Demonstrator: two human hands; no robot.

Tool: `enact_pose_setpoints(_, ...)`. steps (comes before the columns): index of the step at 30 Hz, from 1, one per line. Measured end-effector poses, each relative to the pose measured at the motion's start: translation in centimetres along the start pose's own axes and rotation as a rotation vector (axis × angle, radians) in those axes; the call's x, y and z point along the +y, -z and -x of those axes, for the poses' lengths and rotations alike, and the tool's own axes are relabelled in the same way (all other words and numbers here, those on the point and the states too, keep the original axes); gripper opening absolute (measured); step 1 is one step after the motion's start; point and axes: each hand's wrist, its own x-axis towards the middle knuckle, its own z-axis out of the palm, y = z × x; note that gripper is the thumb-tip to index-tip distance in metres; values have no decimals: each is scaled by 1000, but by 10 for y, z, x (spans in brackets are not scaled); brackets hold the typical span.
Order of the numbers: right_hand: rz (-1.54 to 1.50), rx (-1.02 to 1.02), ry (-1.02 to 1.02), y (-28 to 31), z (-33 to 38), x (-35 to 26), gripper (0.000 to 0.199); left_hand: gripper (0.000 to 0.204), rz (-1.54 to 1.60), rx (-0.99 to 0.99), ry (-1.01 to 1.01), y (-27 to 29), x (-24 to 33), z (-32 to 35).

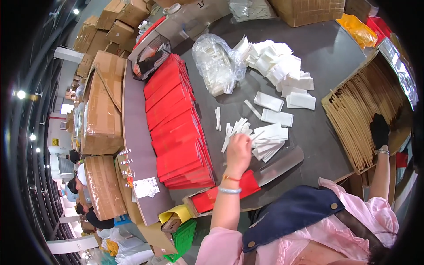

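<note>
My left hand, bare with a red cord and a pale bangle at the wrist, is over a heap of narrow white paper strips and flat white packets. Its fingers are bent together at the heap's near edge; what they pinch is hidden. Below that forearm lies a red sleeve with a clear plastic piece extending from it. At the right, my right hand wears a black glove. It rests with fingers extended on tightly packed, thin brown pieces inside an open cardboard box.
Overlapping red envelopes form a long row on the dark table. Farther back are a clear plastic bag and more white packets. A wire basket stands at the far left. Large cartons line the left side.
</note>
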Motion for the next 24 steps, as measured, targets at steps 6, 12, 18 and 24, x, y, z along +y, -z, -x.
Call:
enact_pose_setpoints(6,-94,150,-2,-7,7,-3,23,22,-84,-126,-37,-38,1,-31)
enact_pose_setpoints(12,16,182,-38,-18,15,-10,29,29,-77,-250,84,-29,5,-39)
enact_pose_setpoints(18,-303,505,-191,-21,4,31,41,24,295,-31,131,-14,30,-19)
enact_pose_setpoints(24,-836,-142,346,40,64,-180,13,25,-51,-217,52,-10,59,62)
